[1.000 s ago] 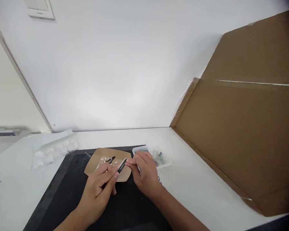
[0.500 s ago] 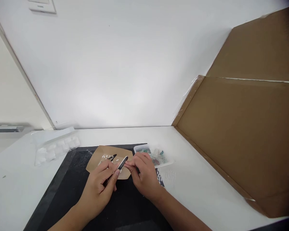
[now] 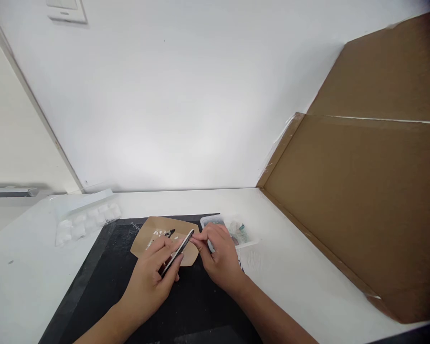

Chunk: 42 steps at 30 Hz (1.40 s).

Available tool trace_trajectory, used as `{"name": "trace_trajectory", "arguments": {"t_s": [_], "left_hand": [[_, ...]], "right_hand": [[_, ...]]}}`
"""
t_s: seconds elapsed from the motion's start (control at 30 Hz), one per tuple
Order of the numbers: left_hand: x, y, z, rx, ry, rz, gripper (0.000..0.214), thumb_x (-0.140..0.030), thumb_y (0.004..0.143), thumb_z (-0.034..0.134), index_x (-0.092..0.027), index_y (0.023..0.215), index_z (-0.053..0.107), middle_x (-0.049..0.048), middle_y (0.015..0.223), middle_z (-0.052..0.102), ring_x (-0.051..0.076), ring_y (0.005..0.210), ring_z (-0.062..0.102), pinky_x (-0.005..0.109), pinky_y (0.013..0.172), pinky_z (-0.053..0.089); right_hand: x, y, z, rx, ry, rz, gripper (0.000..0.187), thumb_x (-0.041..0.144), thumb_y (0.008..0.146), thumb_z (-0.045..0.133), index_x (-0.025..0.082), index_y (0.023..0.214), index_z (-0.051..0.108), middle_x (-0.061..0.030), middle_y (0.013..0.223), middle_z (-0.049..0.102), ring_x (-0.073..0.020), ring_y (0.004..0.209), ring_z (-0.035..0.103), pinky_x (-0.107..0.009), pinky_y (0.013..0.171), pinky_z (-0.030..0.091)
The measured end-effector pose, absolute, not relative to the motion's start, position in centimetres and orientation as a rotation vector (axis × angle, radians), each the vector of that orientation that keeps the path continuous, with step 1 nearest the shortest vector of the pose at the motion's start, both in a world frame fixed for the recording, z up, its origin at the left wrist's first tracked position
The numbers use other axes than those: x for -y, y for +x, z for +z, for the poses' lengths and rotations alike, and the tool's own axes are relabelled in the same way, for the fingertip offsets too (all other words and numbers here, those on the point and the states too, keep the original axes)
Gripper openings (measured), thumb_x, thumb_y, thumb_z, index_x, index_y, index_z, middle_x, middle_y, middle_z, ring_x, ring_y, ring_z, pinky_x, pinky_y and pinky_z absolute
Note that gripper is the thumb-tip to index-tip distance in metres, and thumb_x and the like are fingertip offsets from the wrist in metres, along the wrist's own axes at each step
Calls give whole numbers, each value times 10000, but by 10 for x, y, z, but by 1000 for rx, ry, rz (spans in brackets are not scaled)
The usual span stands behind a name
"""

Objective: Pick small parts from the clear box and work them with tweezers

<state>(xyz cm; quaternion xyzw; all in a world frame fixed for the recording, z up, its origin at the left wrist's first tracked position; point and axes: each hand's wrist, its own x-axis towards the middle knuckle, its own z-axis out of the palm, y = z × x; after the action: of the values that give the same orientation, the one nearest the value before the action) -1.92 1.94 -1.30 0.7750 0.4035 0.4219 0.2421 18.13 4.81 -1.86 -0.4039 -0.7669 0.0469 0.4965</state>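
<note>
My left hand (image 3: 150, 279) is closed round a slim black and silver tool (image 3: 179, 249) that points up and to the right. My right hand (image 3: 218, 258) pinches at the tool's tip with thumb and forefinger; what sits between them is too small to make out. Both hands hover over a black mat (image 3: 103, 282). Just behind them lies a brown paper piece (image 3: 146, 236) with several small white bits and a small dark piece on it.
A small clear tray (image 3: 241, 236) with coloured bits sits right of my right hand. A clear plastic blister tray (image 3: 82, 222) with white pieces lies at the back left. A large cardboard sheet (image 3: 361, 200) leans along the right. The white table (image 3: 301, 282) meets a white wall.
The tool has tilted more edge-on in my left hand. My right hand's fingers stay at its tip. The view has shifted slightly.
</note>
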Motion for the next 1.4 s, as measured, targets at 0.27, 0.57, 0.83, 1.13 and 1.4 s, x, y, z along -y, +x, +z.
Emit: {"name": "trace_trajectory", "arguments": {"t_s": [0.27, 0.57, 0.83, 1.13, 1.4], "left_hand": [[-20, -18, -20, -1111, 2208, 1193, 335, -194, 1006, 573, -242, 1325, 662, 67, 1012, 643, 183, 800, 692, 275, 682, 566], [-16, -15, -18, -1052, 2262, 1238, 339, -146, 994, 582, -235, 1313, 652, 86, 1064, 638, 210, 921, 705, 298, 779, 580], [-16, -16, -17, -1080, 2255, 1228, 332, -154, 998, 565, -220, 1315, 639, 94, 1076, 647, 210, 927, 697, 305, 800, 584], [-18, -15, -17, -1065, 2339, 1297, 297, -139, 990, 576, -213, 1265, 659, 82, 1069, 669, 189, 917, 688, 312, 842, 576], [-23, -20, -22, -1185, 2422, 1263, 365, -246, 1016, 594, -230, 1380, 594, 74, 1221, 752, 231, 1033, 755, 316, 844, 632]], "right_hand": [[-73, 227, -22, 1304, -1494, 268, 219, 404, 1013, 521, 204, 1065, 596, -96, 949, 694, -245, 827, 670, -370, 696, 530], [-92, 255, -31, 1538, -1617, 404, 213, 269, 895, 553, 207, 1006, 724, -80, 1042, 750, -226, 882, 710, -366, 761, 560], [-88, 258, -22, 1574, -1705, 390, 193, 359, 908, 603, 273, 993, 754, -26, 979, 788, -216, 870, 727, -316, 680, 521], [-87, 264, -11, 1440, -1957, 350, 418, 671, 859, 625, 275, 823, 755, -18, 790, 770, -212, 704, 696, -289, 557, 407], [-89, 276, -14, 1398, -2040, 282, 466, 638, 964, 467, 312, 919, 797, -39, 862, 786, -253, 814, 703, -317, 588, 397]]}}
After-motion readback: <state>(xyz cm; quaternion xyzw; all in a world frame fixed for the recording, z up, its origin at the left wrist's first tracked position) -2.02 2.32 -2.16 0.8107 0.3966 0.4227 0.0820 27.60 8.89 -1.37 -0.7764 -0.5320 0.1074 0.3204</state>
